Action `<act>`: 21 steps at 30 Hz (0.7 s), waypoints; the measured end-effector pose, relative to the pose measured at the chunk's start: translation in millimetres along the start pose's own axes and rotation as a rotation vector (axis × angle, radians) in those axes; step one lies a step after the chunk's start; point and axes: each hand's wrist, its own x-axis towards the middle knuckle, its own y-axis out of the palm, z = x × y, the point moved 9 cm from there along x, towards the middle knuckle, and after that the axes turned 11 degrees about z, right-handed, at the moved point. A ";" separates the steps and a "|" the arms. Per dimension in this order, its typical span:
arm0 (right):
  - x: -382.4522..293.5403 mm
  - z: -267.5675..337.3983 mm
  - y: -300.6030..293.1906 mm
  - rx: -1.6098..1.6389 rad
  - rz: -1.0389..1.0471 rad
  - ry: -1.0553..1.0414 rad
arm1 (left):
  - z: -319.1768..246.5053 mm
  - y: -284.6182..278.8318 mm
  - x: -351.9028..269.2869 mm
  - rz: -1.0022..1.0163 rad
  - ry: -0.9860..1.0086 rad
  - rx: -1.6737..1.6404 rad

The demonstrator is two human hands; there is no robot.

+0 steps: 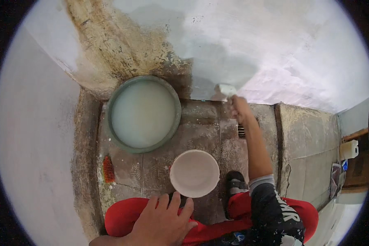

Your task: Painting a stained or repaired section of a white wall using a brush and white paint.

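Observation:
My right hand (239, 107) reaches forward and grips a wide, whitish brush (227, 89). The brush is at the low part of the wall (215, 70), where a damp-looking grey patch borders bare brown and yellowed plaster (135, 40). Over my red trouser leg, my left hand (163, 216) has its fingers apart and holds nothing. Just beyond its fingertips stands a round white bucket (195, 173) with pale liquid or a pale bottom inside; I cannot tell which. A large green tub (143, 113) of cloudy whitish liquid stands in the corner by the wall.
An orange-red scrub brush (108, 169) lies on the stained tile floor (126, 172) at left. A floor drain grate (241, 131) is partly behind my right forearm. To the right, a raised tiled ledge (307, 147) runs along, with a plastic jerrycan (350, 149) beyond it.

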 end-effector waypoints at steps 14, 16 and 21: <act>-21.1 37.4 20.1 -0.036 -0.064 -0.438 | 11.2 -5.4 11.0 -0.010 0.010 0.002; -1.8 -1.1 21.0 0.013 -0.041 -0.394 | 7.5 -4.4 12.2 0.023 0.100 -0.003; 28.8 -83.9 16.9 0.142 0.035 -0.064 | 7.2 1.4 7.2 0.052 0.079 0.075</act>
